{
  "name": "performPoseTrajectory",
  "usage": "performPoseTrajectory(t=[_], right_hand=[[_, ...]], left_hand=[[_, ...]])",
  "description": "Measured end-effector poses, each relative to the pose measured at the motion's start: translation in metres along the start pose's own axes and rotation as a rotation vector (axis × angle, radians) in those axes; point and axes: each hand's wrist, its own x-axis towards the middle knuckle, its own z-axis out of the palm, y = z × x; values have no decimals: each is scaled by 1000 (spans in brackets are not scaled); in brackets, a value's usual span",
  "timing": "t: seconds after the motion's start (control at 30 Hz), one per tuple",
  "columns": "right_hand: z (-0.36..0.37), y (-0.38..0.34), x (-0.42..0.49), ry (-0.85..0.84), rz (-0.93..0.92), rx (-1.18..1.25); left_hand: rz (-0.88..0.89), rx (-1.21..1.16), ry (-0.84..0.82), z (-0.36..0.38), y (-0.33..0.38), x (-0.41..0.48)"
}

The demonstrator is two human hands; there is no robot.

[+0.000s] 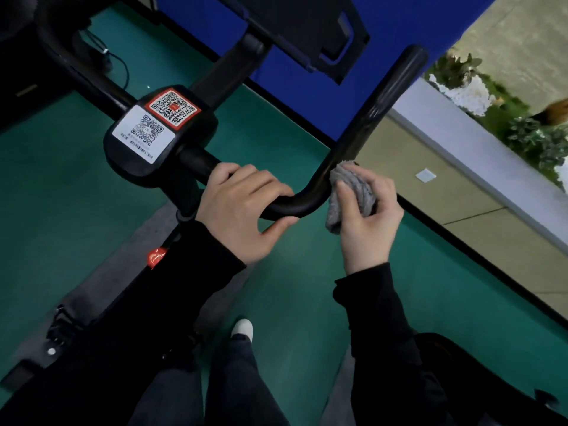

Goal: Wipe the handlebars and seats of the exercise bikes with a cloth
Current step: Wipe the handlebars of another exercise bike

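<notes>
Handlebar [379, 103] of the black exercise bike crosses mid-frame and curves up at its right end into a horn. We grip the straight run just inside the bend with our left hand [242, 204], fingers curled over the top and thumb beneath. We judge this steadies the bar against wiping pressure. Our right hand [372, 222] holds a bunched grey cloth [353, 186], thumb and fingers closed round it, pressing it to the outer side of the bend. Bunching probably gives a firmer pad. Step in hand: wiping this bend. We cannot identify a seat in view.
</notes>
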Motion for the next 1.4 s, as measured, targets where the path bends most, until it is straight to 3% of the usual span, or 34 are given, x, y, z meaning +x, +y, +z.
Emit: performPoseTrajectory(t=[0.13, 0.33, 0.53, 0.67, 0.8, 0.97, 1.17, 1.27, 1.4], right_hand=[[-5, 1, 4, -46, -150, -88], [-15, 3, 34, -125, -226, -102], [-19, 1, 46, -321, -490, -213], [-16, -9, 66, -366, -495, -276], [-13, -15, 61, -564, -602, -286], [-12, -25, 83, -561, -506, -393], [3, -51, 106, -958, -524, -601], [12, -61, 128, -1032, -445, -732], [34, -67, 122, -1328, -353, -804]], left_hand=[[-20, -17, 4, 0, 1, 0], [-60, -49, -10, -1, 4, 0], [-78, -70, -36, -5, 6, 2], [-104, -96, -31, -6, 8, 3], [-96, -108, -33, -6, 7, 3], [-86, -120, -15, -3, 4, 2], [-60, -133, 7, -2, 1, 0], [-48, -137, 27, 0, 0, 0], [-15, -114, 41, 1, -1, 0]])
